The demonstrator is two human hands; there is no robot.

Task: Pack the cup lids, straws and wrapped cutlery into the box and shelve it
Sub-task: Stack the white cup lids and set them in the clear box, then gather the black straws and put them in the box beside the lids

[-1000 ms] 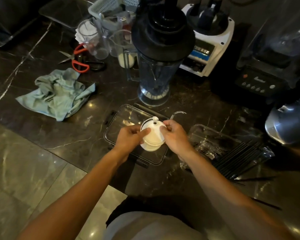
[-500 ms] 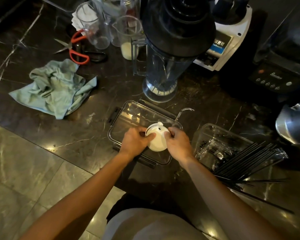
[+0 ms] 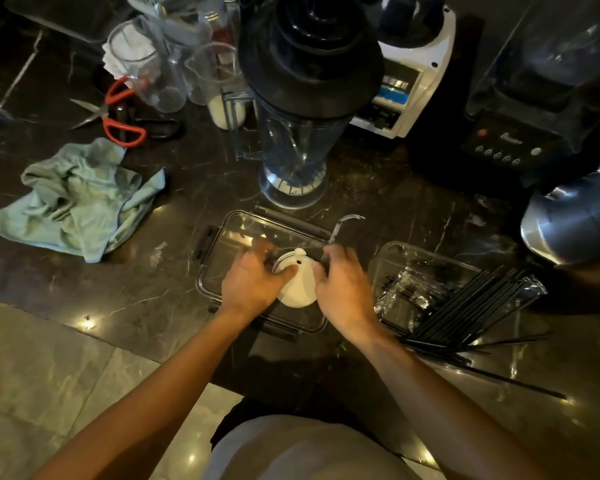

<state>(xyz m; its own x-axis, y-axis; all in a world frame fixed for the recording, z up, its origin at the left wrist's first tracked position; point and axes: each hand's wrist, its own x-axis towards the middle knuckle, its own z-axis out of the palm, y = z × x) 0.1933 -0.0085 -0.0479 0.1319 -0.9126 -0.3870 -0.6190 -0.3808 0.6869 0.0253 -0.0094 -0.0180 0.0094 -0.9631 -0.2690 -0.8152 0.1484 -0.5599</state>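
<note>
Lids (image 3: 297, 284), a white stack of them, sit low in the clear box (image 3: 222, 244) on the dark surface (image 3: 187, 188). The left hand (image 3: 253, 284) and right hand (image 3: 340, 289) each press a side of the stack, fingers curled around it. I think packing has just begun. Black straws (image 3: 465, 313) and wrapped cutlery (image 3: 409, 292) wait in another tub just beside it. The blender jug (image 3: 295, 140) stands close behind, and the surface edge is near.
</note>
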